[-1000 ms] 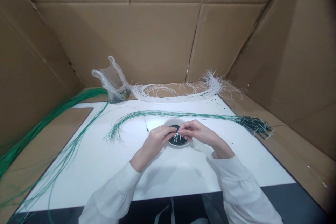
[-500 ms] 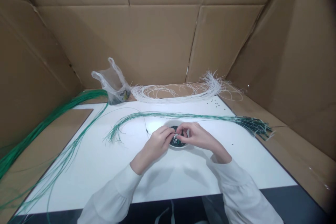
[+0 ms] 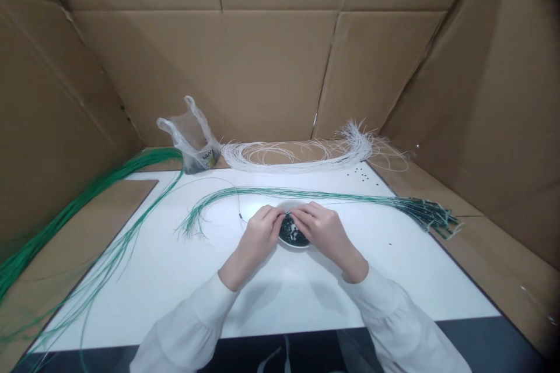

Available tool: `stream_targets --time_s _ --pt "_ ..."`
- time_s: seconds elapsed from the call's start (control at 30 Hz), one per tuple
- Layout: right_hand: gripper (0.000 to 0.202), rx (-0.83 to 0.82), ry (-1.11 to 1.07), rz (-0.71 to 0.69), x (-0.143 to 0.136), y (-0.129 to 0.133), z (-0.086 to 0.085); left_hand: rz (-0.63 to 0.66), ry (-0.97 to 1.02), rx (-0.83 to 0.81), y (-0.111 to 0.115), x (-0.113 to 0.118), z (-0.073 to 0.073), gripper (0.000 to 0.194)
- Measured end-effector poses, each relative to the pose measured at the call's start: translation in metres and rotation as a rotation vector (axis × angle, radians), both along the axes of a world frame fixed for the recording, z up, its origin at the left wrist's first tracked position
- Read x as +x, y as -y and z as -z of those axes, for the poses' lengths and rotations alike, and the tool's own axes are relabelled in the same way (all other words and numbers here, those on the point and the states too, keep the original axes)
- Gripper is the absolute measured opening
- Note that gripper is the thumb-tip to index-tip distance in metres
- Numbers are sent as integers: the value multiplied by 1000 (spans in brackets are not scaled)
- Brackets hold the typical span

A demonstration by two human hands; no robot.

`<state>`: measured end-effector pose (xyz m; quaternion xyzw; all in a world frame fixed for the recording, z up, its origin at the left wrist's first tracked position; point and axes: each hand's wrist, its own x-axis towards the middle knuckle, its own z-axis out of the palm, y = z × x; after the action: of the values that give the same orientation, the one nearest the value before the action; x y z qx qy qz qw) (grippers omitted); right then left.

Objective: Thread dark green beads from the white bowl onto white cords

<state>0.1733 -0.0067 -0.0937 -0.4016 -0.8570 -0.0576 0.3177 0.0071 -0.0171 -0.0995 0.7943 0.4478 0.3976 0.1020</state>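
Note:
Over a white bowl (image 3: pixel 300 246) of small dark beads (image 3: pixel 292 236), with a few white bits among them, my two hands meet fingertip to fingertip. My left hand (image 3: pixel 261 235) pinches a thin cord that trails off to the left, where a small dark bead (image 3: pixel 240 216) sits on it. Thumb and fingers of my right hand (image 3: pixel 321 228) are pressed together at a tiny greenish piece (image 3: pixel 287 214) between the hands; its kind is too small to tell. Behind the bowl lies a bundle of green cords (image 3: pixel 280 190) whose right end carries dark beaded strands (image 3: pixel 422 210).
A coil of white cords (image 3: pixel 293 168) lies at the back, next to a plastic bag (image 3: pixel 196 143). Long green cords (image 3: pixel 105 183) run down the left side. Several loose beads (image 3: pixel 361 175) dot the white board (image 3: pixel 175 291). Cardboard walls (image 3: pixel 271 70) enclose the table.
My right hand has turned and its fingers have closed toward the left hand's fingertips. Both hands now pinch near the bowl's far rim, and more of the beads shows. The view has shifted slightly.

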Motion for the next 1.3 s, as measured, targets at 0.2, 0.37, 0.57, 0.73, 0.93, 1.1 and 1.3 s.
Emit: stream_targets --time_s 0.2,0.37,0.57,0.73,0.93,1.1,1.3 --pt "23 52 -82 0 -4 1 6 -10 33 -25 3 1 1 17" --pt "23 65 -78 15 -7 1 10 -8 78 -65 4 3 0 16" --pt "22 111 -104 127 -6 2 9 38 147 -82 4 5 0 31" --pt "23 150 -115 233 1 -3 8 -36 -2 -101 -4 -3 2 52" --pt "22 137 -186 312 8 -9 7 -65 -111 -191 -15 -14 0 17" --pt "22 102 -283 392 13 -12 4 49 -132 -245 -23 -35 -5 46" --pt "22 109 -331 445 19 -18 1 90 -223 -224 -38 -56 15 34"
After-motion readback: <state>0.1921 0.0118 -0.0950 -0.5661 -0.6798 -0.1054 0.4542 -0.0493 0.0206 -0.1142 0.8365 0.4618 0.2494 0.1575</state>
